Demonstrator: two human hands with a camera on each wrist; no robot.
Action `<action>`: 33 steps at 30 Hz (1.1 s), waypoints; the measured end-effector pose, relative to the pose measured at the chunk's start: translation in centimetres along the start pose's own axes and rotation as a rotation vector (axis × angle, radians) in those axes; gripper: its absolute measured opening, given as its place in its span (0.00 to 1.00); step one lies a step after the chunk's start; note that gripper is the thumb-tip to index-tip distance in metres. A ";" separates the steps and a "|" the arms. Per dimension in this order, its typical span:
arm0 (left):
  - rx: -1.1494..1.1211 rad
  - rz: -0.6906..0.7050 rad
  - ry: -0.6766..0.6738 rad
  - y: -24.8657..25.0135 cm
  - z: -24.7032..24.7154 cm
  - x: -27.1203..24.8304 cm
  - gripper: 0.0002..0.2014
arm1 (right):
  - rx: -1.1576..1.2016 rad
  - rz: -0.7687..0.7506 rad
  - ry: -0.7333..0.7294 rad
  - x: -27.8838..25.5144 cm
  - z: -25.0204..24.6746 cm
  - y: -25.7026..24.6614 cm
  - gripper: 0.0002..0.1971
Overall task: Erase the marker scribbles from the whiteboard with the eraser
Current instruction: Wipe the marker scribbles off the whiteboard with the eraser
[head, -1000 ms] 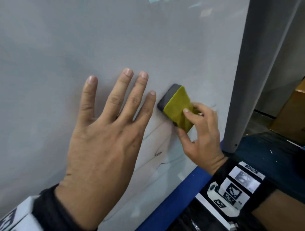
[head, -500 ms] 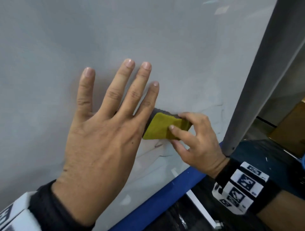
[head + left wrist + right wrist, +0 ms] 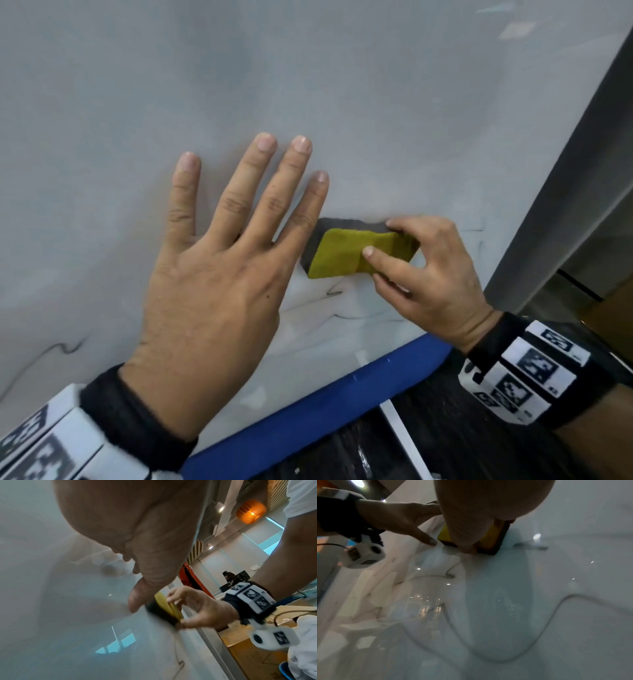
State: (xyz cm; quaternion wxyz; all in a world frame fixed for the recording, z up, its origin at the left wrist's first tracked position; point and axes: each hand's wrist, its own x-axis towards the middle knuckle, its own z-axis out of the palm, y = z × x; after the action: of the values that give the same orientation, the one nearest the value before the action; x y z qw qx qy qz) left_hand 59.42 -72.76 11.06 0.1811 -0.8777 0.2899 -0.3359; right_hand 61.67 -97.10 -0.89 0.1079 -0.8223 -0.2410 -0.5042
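Observation:
My right hand [image 3: 428, 270] grips a yellow-backed eraser [image 3: 346, 253] with a dark felt side and presses it flat against the whiteboard [image 3: 308, 85]. My left hand [image 3: 219, 274] lies flat on the board just left of the eraser, fingers straight and spread. Thin black marker scribbles [image 3: 335, 293] run below the eraser, and another squiggle [image 3: 65, 347] shows at the far left. In the right wrist view the eraser [image 3: 494, 539] sits above long curved marker lines [image 3: 547, 628]. In the left wrist view the eraser [image 3: 164, 605] is held between my right hand's fingers and thumb.
A blue frame edge [image 3: 325, 404] borders the bottom of the board. A grey post [image 3: 565, 192] stands along its right side. Below the board is a dark surface [image 3: 445, 445]. Cardboard boxes [image 3: 248, 649] sit to the right.
My right hand has swept the eraser down and turned it level, ending close to my left hand's little finger. The left hand stays flat on the board.

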 end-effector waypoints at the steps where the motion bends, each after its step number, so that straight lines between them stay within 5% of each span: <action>1: 0.006 -0.008 -0.002 0.1 0.0 0.0 0.42 | -0.013 0.026 0.025 0.5 -0.6 1.0 0.22; 5: 0.027 -0.051 -0.009 0.7 0.3 -0.2 0.41 | 0.025 0.169 0.100 0.8 -0.9 1.1 0.24; 11: 0.022 -0.100 -0.013 1.3 0.7 -1.1 0.42 | 0.014 -0.130 -0.078 -0.9 0.7 -0.7 0.11; 18: 0.006 -0.095 -0.015 0.9 1.1 -1.6 0.45 | 0.021 0.031 0.073 1.1 0.0 0.4 0.22; 23: 0.008 -0.106 0.030 1.1 1.7 -1.9 0.43 | -0.028 -0.123 -0.068 -0.7 0.9 -0.2 0.21; 29: 0.005 -0.139 0.050 1.5 2.2 -2.4 0.44 | 0.031 -0.011 0.128 1.8 -0.7 2.4 0.20; 33: 0.024 -0.156 0.057 2.1 2.6 -2.4 0.44 | 0.064 -0.084 0.015 -0.4 1.4 -0.3 0.21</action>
State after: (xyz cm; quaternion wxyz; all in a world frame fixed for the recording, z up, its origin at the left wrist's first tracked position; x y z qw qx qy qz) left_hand 58.97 -72.57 7.01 0.1564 -0.8855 0.2216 -0.3772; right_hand 62.43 -96.34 -1.95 0.1151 -0.8038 -0.2904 -0.5063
